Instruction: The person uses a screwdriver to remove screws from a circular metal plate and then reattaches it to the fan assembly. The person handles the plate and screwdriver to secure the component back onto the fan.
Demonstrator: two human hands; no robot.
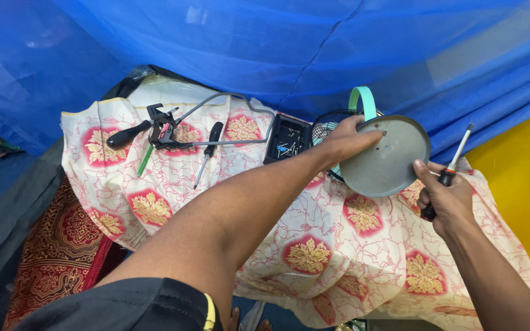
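Screwdriver (453, 160): we see its shaft pointing up and slightly right, long axis near upright.
Right hand (443, 199): fist clamped on its handle.
Left hand (345, 142): fingers spread on grey disc (387, 160), seemingly gripping its rim.

One head-worn camera looks steeply down, close over the hands (400, 165) and cloth-covered table (314, 251).

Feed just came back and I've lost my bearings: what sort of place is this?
Probably a makeshift home repair spot, not a workshop: a patterned cloth covers the work surface, blue netting hangs behind, and screwdrivers and a tray of screws lie beside a small fan.
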